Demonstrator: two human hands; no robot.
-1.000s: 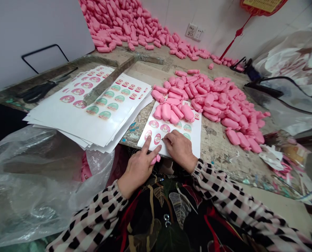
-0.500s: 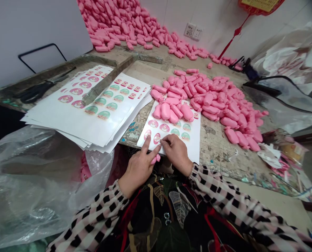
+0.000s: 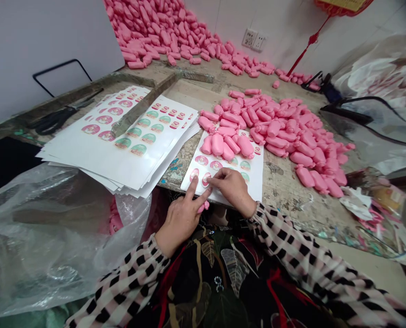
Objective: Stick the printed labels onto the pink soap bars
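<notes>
I see the right hand (image 3: 235, 189) with thumb and forefinger together at a pink oval paper label (image 3: 206, 178) on the near part of a white printed paper sheet (image 3: 256, 183); whether they clamp it, I cannot tell; I judge it light, flimsy, easily creased, best taken by its rim; the left hand (image 3: 180, 216) spreads forefinger and thumb apart at the sheet's near edge, a smooth pink bottle-shaped piece (image 3: 204, 206) beneath, its grip hidden; left of the sheet, a clear plastic bag (image 3: 48, 241) holds pink pieces (image 3: 115, 221).

Pink piece (image 3: 206, 206) mostly hidden behind the left fingers (image 3: 191, 188), red ornament (image 3: 342, 8) cropped above
</notes>
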